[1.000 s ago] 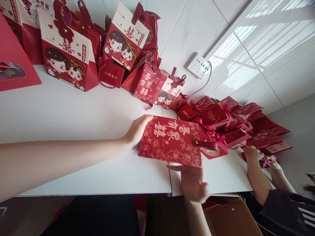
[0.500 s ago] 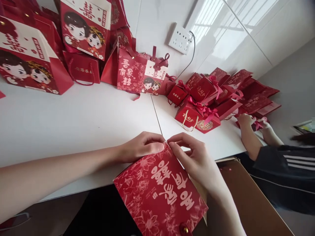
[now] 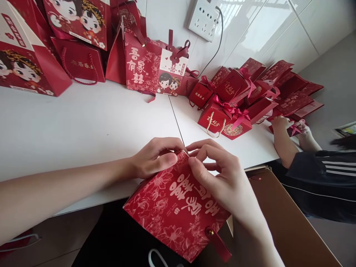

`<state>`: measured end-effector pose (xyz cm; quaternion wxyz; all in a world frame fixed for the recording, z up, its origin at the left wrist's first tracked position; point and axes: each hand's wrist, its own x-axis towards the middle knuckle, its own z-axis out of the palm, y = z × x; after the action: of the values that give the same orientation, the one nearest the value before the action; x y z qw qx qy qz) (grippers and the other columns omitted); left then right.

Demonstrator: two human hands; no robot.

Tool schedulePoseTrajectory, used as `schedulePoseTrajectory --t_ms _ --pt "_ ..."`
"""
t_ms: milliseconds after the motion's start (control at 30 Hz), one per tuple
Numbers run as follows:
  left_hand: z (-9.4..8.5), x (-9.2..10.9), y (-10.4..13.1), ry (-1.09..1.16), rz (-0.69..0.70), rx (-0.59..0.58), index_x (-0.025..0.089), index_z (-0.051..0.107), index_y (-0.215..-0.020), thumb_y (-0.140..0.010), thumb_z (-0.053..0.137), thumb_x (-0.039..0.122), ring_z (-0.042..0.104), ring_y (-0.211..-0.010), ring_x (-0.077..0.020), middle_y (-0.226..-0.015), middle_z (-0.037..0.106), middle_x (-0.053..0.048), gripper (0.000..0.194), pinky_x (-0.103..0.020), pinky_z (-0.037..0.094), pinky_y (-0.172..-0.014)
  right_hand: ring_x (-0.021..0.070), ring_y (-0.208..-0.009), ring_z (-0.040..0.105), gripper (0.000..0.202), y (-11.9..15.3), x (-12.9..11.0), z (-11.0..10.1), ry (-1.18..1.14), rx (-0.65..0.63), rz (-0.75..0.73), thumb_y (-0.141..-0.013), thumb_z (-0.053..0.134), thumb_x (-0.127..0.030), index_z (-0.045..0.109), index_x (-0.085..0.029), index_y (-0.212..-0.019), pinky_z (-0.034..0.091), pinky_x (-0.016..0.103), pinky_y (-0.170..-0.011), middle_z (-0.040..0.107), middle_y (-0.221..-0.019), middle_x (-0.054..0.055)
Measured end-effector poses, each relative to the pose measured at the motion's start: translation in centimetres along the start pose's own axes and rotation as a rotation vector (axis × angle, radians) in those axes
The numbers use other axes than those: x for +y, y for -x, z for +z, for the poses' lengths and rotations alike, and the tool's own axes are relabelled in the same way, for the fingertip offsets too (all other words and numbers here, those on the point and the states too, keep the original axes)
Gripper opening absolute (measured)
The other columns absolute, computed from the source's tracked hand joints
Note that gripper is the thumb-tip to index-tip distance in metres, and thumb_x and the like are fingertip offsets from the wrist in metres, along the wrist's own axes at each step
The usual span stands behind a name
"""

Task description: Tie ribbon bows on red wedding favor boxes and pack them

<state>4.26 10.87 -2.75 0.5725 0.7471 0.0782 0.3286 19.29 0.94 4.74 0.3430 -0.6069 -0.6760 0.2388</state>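
A red gift box (image 3: 167,207) with white floral print and white characters lies tilted at the near table edge, its far corner between my hands. My left hand (image 3: 158,157) grips that corner from the left, thumb on the printed face and fingers behind. On the right side, my right hand (image 3: 218,170) pinches the box's edge between thumb and curled fingers. A red strap (image 3: 219,244) with a gold stud sticks out from the lower right of the box.
Red gift boxes (image 3: 141,68) line the wall on the white table (image 3: 97,126). More ribboned boxes (image 3: 233,107) stand to the right. A person's hands (image 3: 283,129) handle a box at far right. An open cardboard box (image 3: 289,218) sits below right, a socket (image 3: 204,20) on the wall.
The red gift box has tilted, and its strap now shows more fully. My right fingers have curled further over its edge; my left thumb has slid left. The view has shifted.
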Motion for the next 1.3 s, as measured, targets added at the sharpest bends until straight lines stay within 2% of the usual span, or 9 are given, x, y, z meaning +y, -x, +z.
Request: schedulePoseTrajectory --t_ms 133,267,533,700,867,933,967,1167,1300 --pt "-0.04 -0.07 -0.14 -0.032 0.039 -0.001 0.016 0.061 -0.088 -0.082 0.039 0.067 0.057 -0.069 -0.0189 -0.082 0.063 -0.009 0.056 -0.031 0.046 -0.063 0.0104 -0.074 0.06 0.028 0.25 -0.12 0.08 0.054 0.011 -0.007 -0.086 0.056 -0.026 0.048 -0.018 -0.06 0.051 0.022 -0.064 0.061 -0.099 0.004" --pt "-0.03 -0.17 -0.26 -0.064 0.017 -0.012 0.017 0.061 -0.088 -0.079 0.038 0.071 0.059 -0.073 -0.0208 -0.084 0.064 -0.01 0.06 -0.033 0.048 -0.067 0.0108 -0.072 0.06 0.034 0.33 -0.11 0.1 0.072 0.023 -0.02 -0.086 0.055 -0.028 0.044 -0.018 -0.056 0.05 0.023 -0.063 0.062 -0.096 0.005" --pt "-0.05 -0.37 -0.19 -0.052 0.039 -0.038 0.017 0.063 -0.09 -0.081 0.039 0.068 0.06 -0.073 -0.0205 -0.085 0.064 -0.01 0.057 -0.032 0.048 -0.067 0.0103 -0.07 0.059 0.035 0.23 -0.39 0.52 0.131 0.056 -0.066 -0.083 0.055 -0.02 0.038 -0.018 -0.052 0.044 0.021 -0.056 0.058 -0.085 0.003" --pt "0.12 -0.35 -0.25 -0.055 0.061 -0.02 0.016 0.063 -0.089 -0.082 0.04 0.065 0.059 -0.072 -0.0202 -0.084 0.064 -0.01 0.055 -0.032 0.046 -0.065 0.0079 -0.062 0.055 0.037 0.18 -0.23 0.57 0.136 0.072 -0.063 -0.084 0.056 -0.024 0.038 -0.018 -0.052 0.044 0.021 -0.056 0.059 -0.084 0.002" --pt "0.53 0.24 -0.45 -0.032 0.023 0.064 0.016 0.063 -0.081 -0.079 0.042 0.069 0.056 -0.067 -0.0174 -0.074 0.062 -0.006 0.057 -0.029 0.042 -0.06 0.0108 -0.071 0.058 0.037 0.16 -0.18 0.4 0.171 0.059 -0.079 -0.087 0.054 -0.027 0.041 -0.019 -0.053 0.044 0.022 -0.057 0.06 -0.087 0.003" --pt "0.5 0.4 -0.64 -0.069 0.022 0.056 0.016 0.062 -0.078 -0.078 0.043 0.07 0.054 -0.071 -0.0165 -0.069 0.059 -0.003 0.057 -0.028 0.041 -0.062 0.0116 -0.075 0.057 0.036 0.15 -0.16 0.38 0.209 0.073 -0.09 -0.088 0.053 -0.026 0.043 -0.019 -0.054 0.044 0.024 -0.062 0.06 -0.085 0.004" --pt "0.45 0.39 -0.75 -0.081 0.022 0.014 0.016 0.061 -0.078 -0.079 0.043 0.069 0.053 -0.072 -0.0155 -0.067 0.057 -0.001 0.057 -0.027 0.04 -0.063 0.0113 -0.075 0.057 0.036 0.13 -0.11 0.39 0.228 0.08 -0.095 -0.089 0.053 -0.025 0.043 -0.019 -0.054 0.044 0.024 -0.064 0.059 -0.084 0.003" --pt "0.54 -0.08 -0.99 -0.14 0.083 0.032 0.007 0.055 -0.068 -0.087 0.028 0.042 0.039 -0.063 -0.0023 -0.062 0.034 0.007 0.048 -0.024 0.028 -0.062 0.0102 -0.069 0.054 0.036 0.03 0.43 0.57 0.271 0.118 -0.153 -0.09 0.052 -0.027 0.048 -0.021 -0.055 0.043 0.025 -0.064 0.058 -0.076 0.001" --pt "0.74 -0.06 -0.99 -0.117 0.11 0.034 0.007 0.056 -0.067 -0.086 0.03 0.036 0.034 -0.058 -0.0007 -0.061 0.029 0.009 0.043 -0.023 0.026 -0.058 0.0131 -0.069 0.056 0.037 -0.01 0.52 0.59 0.307 0.121 -0.158 -0.09 0.052 -0.029 0.047 -0.025 -0.054 0.043 0.027 -0.062 0.06 -0.077 0.002"
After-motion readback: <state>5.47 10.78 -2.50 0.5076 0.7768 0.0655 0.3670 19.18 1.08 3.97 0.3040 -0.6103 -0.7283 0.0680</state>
